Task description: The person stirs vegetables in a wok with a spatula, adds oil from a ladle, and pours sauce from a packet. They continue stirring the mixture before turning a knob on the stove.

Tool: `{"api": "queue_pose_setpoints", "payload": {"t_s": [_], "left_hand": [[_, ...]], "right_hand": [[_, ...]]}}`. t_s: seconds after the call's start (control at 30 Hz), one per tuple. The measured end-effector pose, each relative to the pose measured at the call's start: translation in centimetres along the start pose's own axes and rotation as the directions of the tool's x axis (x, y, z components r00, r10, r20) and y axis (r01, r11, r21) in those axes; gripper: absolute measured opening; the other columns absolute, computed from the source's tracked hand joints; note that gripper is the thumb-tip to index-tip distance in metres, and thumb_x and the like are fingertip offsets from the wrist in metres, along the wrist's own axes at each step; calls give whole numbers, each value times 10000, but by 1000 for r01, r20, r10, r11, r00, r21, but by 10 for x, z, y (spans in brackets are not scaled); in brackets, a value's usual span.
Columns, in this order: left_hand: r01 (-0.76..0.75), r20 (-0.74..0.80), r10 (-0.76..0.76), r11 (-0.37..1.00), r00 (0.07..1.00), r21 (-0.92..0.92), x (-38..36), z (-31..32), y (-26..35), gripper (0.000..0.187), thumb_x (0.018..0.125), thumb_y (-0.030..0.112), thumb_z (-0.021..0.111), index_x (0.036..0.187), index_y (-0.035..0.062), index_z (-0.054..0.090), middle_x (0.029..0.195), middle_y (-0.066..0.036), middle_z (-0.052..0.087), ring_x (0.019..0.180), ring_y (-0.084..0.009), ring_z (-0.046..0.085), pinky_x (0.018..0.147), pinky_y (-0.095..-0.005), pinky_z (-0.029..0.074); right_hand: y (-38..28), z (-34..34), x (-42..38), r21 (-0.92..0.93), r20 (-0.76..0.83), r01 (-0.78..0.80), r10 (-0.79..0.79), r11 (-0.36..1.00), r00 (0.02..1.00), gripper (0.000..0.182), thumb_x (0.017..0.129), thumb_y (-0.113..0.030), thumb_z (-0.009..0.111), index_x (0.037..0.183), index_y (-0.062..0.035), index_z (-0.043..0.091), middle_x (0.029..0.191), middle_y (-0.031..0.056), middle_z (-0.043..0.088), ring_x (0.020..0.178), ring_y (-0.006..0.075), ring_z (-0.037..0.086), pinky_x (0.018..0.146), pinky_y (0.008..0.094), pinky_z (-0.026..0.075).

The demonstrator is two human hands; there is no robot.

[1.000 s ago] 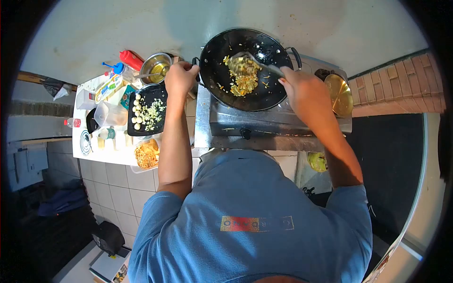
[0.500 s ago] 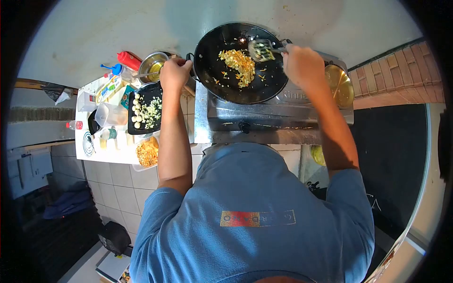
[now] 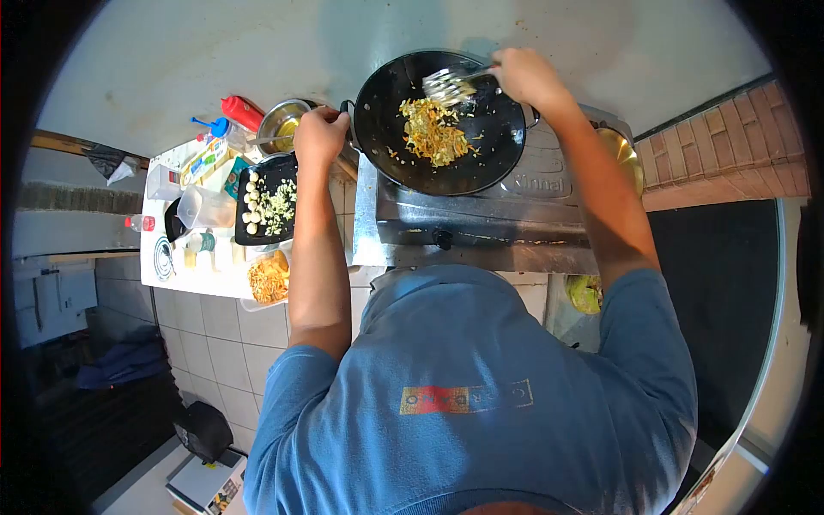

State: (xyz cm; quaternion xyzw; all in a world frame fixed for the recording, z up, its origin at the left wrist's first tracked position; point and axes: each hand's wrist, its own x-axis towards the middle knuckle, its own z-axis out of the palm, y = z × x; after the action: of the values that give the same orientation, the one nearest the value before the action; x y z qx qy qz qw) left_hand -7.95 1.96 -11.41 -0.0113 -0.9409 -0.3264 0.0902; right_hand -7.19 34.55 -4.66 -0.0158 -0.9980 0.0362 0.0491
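A black wok (image 3: 481,167) stands on the metal stove, with a heap of shredded orange and pale food (image 3: 436,133) in its middle. My left hand (image 3: 321,136) is closed at the wok's left handle. My right hand (image 3: 530,79) grips the handle of a slotted metal spatula (image 3: 448,86), whose blade is over the upper part of the wok, just above the food. The blade is slightly blurred.
The stove (image 3: 498,219) spans the area below the wok. Left of it are a metal bowl (image 3: 283,120), a black tray (image 3: 273,206) of chopped food, a red bottle (image 3: 242,112) and a tub of shreds (image 3: 269,279). A gold-coloured pan (image 3: 625,154) is at right.
My right hand and the spatula have moved up, the blade also to the left. The food heap is more gathered. My left hand stays at the wok handle.
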Motion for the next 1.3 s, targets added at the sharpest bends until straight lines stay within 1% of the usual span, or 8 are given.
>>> {"api": "queue_pose_setpoints", "payload": {"t_s": [0.07, 0.17, 0.43, 0.53, 0.8, 0.9, 0.97, 1.3], "left_hand": [[8, -4, -8, 1000, 1000, 3, -1, -1, 3, 296, 743, 300, 632, 868, 44, 712, 835, -149, 688, 801, -308, 670, 744, -380, 516], [26, -1, -26, 1000, 1000, -4, 2, 0, 0, 303, 741, 305, 627, 875, 46, 712, 842, -148, 689, 806, -308, 670, 747, -378, 516], [36, 5, -36, 999, 999, 4, 0, 1, -1, 314, 738, 311, 630, 897, 54, 713, 851, -146, 691, 817, -305, 671, 759, -372, 517], [19, -10, -20, 999, 1000, -29, 4, 3, -1, 318, 740, 313, 631, 904, 52, 711, 856, -147, 691, 823, -306, 670, 768, -375, 516], [37, 68, -32, 997, 997, -72, 6, 0, -7, 305, 758, 308, 635, 891, 45, 714, 853, -150, 691, 820, -298, 672, 768, -367, 515], [62, 93, -53, 993, 994, -99, 6, 0, -9, 316, 756, 316, 636, 882, 37, 712, 853, -139, 694, 813, -292, 673, 761, -368, 515], [56, 107, -52, 998, 993, -41, 6, -2, -7, 316, 755, 318, 634, 881, 39, 714, 852, -135, 695, 817, -285, 673, 764, -365, 514], [59, 153, -47, 995, 987, -75, 8, -4, -9, 361, 746, 339, 646, 922, 29, 707, 867, -141, 696, 835, -290, 672, 779, -364, 511]], "right_hand": [[0, 9, 10, 201, 76, 328, -348, 923, 934, 219, 846, -246, 591, 972, -90, 679, 916, 167, 670, 898, 353, 627, 813, 451, 484], [-10, -18, -2, 221, 94, 393, -421, 893, 902, 220, 853, -215, 586, 1007, -77, 661, 909, 183, 657, 866, 375, 615, 787, 443, 477], [-3, -11, 5, -111, 46, 198, -194, 974, 980, 194, 835, -221, 617, 967, -91, 673, 924, 159, 666, 878, 366, 630, 754, 467, 497], [-5, -12, -4, 115, 172, 362, -378, 925, 910, 214, 839, -227, 602, 941, -50, 664, 854, 200, 651, 857, 389, 612, 758, 475, 475], [-12, -33, 16, -90, -56, 214, -220, 973, 974, 225, 853, -210, 576, 1013, -73, 652, 868, 207, 646, 854, 400, 607, 763, 464, 476], [-20, -13, 16, 43, -33, 275, -274, 960, 961, 240, 852, -206, 579, 1047, -83, 645, 873, 200, 648, 848, 403, 606, 767, 466, 476], [-22, -7, 9, 158, 83, 469, -485, 869, 871, 239, 855, -196, 577, 1056, -84, 644, 874, 199, 649, 826, 413, 604, 756, 458, 478], [-35, -16, -3, 150, -8, 437, -441, 887, 897, 247, 870, -199, 566, 1079, -78, 619, 942, 187, 649, 869, 395, 600, 756, 459, 471]]}}
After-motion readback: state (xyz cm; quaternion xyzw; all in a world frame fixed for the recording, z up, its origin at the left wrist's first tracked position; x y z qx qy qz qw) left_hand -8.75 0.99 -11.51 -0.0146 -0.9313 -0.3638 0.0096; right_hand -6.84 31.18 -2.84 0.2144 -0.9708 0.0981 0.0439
